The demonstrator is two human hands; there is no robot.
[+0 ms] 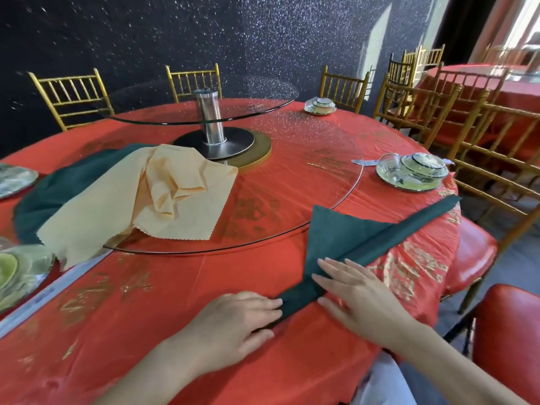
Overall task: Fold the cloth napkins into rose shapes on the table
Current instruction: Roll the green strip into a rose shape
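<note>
- Head view shows the left hand (233,320) with fingers nearly straight and close together. Their tips lie on the near end of the green napkin (336,232), the thumb lies along that end's near edge, and no clear pinch shows.
- The right hand (359,296) has its fingers straight and spread wide, pressed flat across the rolled band just beyond the left fingertips.
- The napkin's long axis runs from the left fingertips away to the right, under the right fingers, and on to the edge of the table (204,287). Its unrolled triangular flap lies beyond the right fingertips, toward the glass turntable (321,171).
- Judgement: the next roll turns on that axis. The right hand is nearer the long free stretch, while the left anchors the near end.
- Count: two hands and three napkins. Besides this one, a cream napkin (140,200) lies well to the left of the left fingers, with a second green napkin (43,194) beneath it. None is yet a rose.
</note>
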